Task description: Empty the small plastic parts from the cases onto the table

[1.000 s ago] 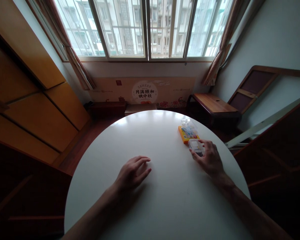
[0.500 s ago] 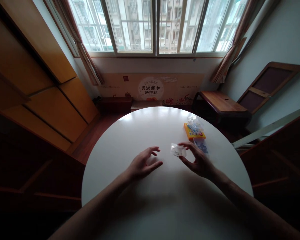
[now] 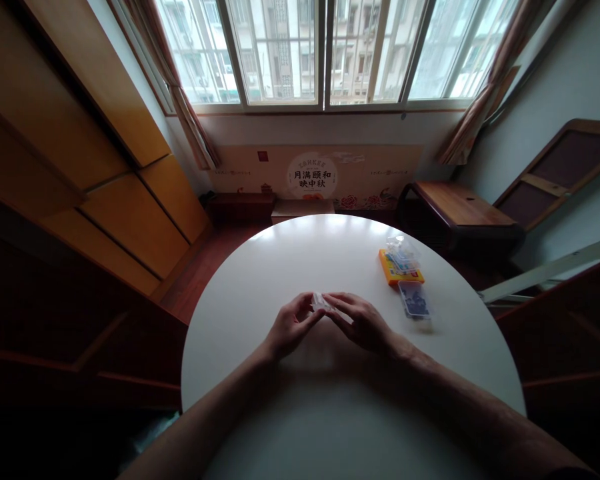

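Over the middle of a round white table (image 3: 300,253), a small clear plastic box (image 3: 319,302) sits between my two hands. My left hand (image 3: 289,325) is closed on its left side, thumb in front and fingers behind. On the other side my right hand (image 3: 363,323) grips it with thumb and fingertips. Most of the box is hidden by the fingers, and its contents cannot be made out.
To the right lie a clear case with dark small pieces (image 3: 415,300) and a yellow-orange box (image 3: 387,270). Clear plastic containers (image 3: 403,252) rest on top of that box. A wooden side table (image 3: 463,203) stands beyond the round table.
My right hand has carried the clear box left, and my left hand, open before, has closed on it. The view has shifted slightly to the left.
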Demonstrator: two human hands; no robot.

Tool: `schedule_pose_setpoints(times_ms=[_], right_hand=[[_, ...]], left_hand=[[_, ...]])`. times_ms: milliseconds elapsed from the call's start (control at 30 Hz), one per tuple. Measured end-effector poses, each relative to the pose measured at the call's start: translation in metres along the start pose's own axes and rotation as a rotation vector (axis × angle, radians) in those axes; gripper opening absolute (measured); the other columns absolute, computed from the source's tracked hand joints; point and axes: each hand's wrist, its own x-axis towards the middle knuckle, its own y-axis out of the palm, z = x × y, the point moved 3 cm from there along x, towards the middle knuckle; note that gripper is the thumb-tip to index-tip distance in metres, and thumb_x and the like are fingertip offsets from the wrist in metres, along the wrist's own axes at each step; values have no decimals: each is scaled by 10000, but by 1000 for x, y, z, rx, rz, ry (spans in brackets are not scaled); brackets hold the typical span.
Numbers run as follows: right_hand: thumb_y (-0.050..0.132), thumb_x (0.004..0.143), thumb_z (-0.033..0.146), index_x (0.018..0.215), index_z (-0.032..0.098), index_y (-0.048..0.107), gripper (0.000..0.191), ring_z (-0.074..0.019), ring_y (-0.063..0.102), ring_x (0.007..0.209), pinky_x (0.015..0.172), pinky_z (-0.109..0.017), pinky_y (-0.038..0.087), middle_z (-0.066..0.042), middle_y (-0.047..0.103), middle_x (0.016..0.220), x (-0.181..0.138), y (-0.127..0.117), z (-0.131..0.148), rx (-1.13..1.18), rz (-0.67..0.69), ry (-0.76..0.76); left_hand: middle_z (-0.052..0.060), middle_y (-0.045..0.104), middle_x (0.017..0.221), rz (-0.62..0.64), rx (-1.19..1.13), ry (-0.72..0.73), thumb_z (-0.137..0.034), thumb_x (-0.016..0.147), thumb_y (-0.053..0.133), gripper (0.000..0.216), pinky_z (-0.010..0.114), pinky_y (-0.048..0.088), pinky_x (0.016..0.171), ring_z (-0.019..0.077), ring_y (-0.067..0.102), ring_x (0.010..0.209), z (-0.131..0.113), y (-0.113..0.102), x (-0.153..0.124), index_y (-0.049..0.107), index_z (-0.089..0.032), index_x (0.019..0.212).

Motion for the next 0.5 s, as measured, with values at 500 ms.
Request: schedule_pose_setpoints(times_ms=[500], right_hand=[[424,1154,262,1499,201,603,393,-301,814,1098,945,-429,676,-165,804,1301,2,15,-10,-119,40,86]], left_hand=[[85,755,1096,-8,208,14,-536,1094,608,403,346,578,903,220,699,937,6,-4,2,677,-177,1265]])
